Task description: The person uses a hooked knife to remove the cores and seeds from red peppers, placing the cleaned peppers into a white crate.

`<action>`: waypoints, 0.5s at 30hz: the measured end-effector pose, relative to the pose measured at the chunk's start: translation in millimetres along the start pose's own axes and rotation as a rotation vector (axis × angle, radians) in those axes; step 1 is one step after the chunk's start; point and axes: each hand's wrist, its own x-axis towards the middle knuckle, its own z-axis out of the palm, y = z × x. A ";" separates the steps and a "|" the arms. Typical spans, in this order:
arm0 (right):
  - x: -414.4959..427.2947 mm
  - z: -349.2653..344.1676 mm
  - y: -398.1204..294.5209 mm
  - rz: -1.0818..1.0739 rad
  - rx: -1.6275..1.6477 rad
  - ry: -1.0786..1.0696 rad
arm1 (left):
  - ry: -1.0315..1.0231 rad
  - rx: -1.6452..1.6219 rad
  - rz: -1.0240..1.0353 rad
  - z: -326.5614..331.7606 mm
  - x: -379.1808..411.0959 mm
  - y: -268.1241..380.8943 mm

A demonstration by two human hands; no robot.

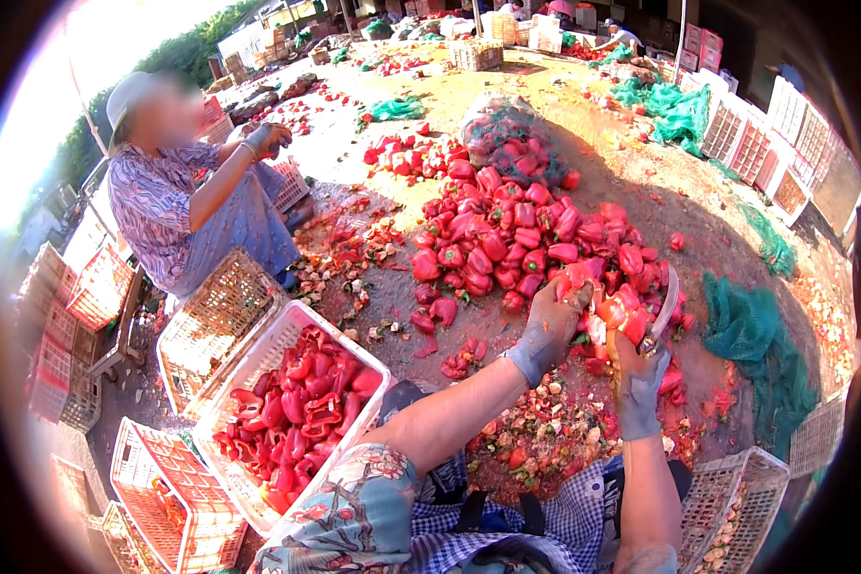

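Observation:
My left hand (556, 326), in a soiled grey work glove, closes its fingers on a piece of red bell pepper (576, 276). Close beside it on the right, my gloved right hand (635, 380) holds a knife with a curved blade (667, 305), its edge raised upward, and a cut red bell pepper (626, 316) rests against the same hand's fingers. Beyond both hands lies a large heap of whole red bell peppers (506, 237). Pepper cores and scraps (545, 430) cover the ground below my hands. A white plastic crate (369, 359) of cut red peppers (305, 402) stands at my left.
A co-worker (186, 186) sits at the left near an empty-looking crate (219, 323). More crates stand at lower left (179, 495) and lower right (735, 495). Green netting (760, 344) lies at the right; a net sack of peppers (513, 140) sits behind the heap.

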 end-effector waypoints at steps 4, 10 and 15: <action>-1.4 3.1 10.6 0.147 0.170 0.162 | 0.136 -0.215 -0.161 5.4 -0.7 15.4; 12.2 14.1 -16.6 0.236 0.260 0.276 | 0.313 -0.397 -0.071 -35.7 37.5 15.7; 27.8 -11.6 -26.8 0.381 0.203 0.169 | -0.180 0.168 0.146 -46.8 14.8 50.0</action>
